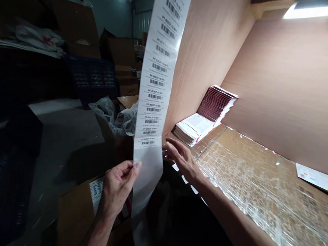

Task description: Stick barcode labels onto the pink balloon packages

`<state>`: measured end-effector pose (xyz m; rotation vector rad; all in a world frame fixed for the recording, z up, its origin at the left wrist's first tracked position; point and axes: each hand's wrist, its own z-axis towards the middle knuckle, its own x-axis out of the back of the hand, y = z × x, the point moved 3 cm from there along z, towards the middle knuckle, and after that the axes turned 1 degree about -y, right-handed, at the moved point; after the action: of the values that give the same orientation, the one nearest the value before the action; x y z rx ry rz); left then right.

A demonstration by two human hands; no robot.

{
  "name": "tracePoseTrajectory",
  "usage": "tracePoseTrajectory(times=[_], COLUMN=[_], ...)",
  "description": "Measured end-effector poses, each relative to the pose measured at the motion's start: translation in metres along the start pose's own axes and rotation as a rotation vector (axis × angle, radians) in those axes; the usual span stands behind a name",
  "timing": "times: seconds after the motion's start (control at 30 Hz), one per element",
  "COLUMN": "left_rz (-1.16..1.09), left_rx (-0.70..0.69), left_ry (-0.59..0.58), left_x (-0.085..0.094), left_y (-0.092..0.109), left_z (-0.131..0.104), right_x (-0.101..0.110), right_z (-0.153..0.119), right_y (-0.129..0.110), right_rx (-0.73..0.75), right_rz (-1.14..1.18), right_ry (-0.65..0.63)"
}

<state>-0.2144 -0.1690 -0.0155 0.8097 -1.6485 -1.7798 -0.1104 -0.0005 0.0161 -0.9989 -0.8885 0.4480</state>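
A long strip of printed barcode labels point(157, 82) runs from the top of the head view down to the lower middle. Its upper part carries rows of barcodes; below them the strip is blank and trails into the dark. My left hand point(119, 182) pinches the strip's left edge between thumb and fingers, just under the lowest printed label. My right hand point(181, 157) is by the right edge, its fingers curled and thumb bent over. What lies between those fingertips is too small to make out.
On the plastic-wrapped cardboard surface point(240, 166) stand stacked folded cards point(194, 126) with dark-edged cards point(217, 102) behind. Wooden panels point(283, 66) rise around it. A white printed sheet point(322, 179) lies right. Leftward are a plastic bag point(107, 110), an open carton point(72, 215) and a blue crate point(93, 77).
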Motion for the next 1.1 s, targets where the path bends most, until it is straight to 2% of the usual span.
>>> tracePoseTrajectory(times=[0.07,0.1,0.17,0.23,0.3,0.33,0.37,0.4,0.5,0.57,0.63,0.7,0.77,0.87,0.97,1.03,1.1], left_rz=[-0.032,-0.053,-0.071,-0.049,-0.048,-0.07,-0.097,-0.122,-0.12,-0.08,-0.056,-0.033,0.0,0.054,0.171,0.332,0.456], left_rx=[-0.004,-0.015,-0.058,-0.094,-0.099,-0.096,-0.091,-0.087,-0.098,-0.113,-0.123,-0.129,-0.145,-0.144,-0.125,-0.179,-0.236], left_ry=[-0.071,-0.093,-0.108,-0.111,-0.114,-0.117,-0.129,-0.147,-0.194,-0.187,-0.176,-0.175,-0.167,-0.123,0.001,0.107,0.162], left_x=[-0.008,-0.013,-0.02,-0.025,-0.03,-0.032,-0.034,-0.036,-0.04,-0.041,-0.041,-0.04,-0.04,-0.039,-0.037,-0.037,-0.042], left_y=[0.006,0.01,0.019,0.028,0.034,0.036,0.038,0.04,0.044,0.046,0.047,0.048,0.049,0.046,0.04,0.036,0.031], left_z=[0.001,0.003,0.008,0.012,0.013,0.012,0.01,0.007,0.0,-0.002,-0.003,-0.003,-0.004,-0.004,0.002,0.01,0.019], right_x=[-0.007,-0.01,-0.013,-0.006,0.005,0.01,0.012,0.013,0.014,0.015,0.014,0.011,0.009,0.012,0.022,0.021,0.008], right_z=[-0.013,-0.018,-0.023,-0.026,-0.03,-0.031,-0.032,-0.031,-0.025,-0.02,-0.017,-0.015,-0.011,-0.006,-0.014,-0.03,-0.049], right_y=[-0.01,-0.013,-0.014,-0.016,-0.026,-0.034,-0.042,-0.049,-0.067,-0.074,-0.077,-0.077,-0.072,-0.064,-0.064,-0.071,-0.08], right_rx=[0.061,0.078,0.089,0.157,0.317,0.421,0.528,0.622,0.768,0.782,0.813,0.838,0.794,0.603,0.468,0.501,0.638], right_rz=[0.371,0.442,0.398,0.139,-0.231,-0.407,-0.551,-0.659,-0.816,-0.864,-0.902,-0.889,-0.815,-0.577,-0.296,-0.293,-0.43], right_ry=[-0.033,-0.045,-0.013,0.153,0.4,0.478,0.494,0.448,0.186,0.084,0.036,0.042,0.084,0.207,0.479,0.628,0.628])
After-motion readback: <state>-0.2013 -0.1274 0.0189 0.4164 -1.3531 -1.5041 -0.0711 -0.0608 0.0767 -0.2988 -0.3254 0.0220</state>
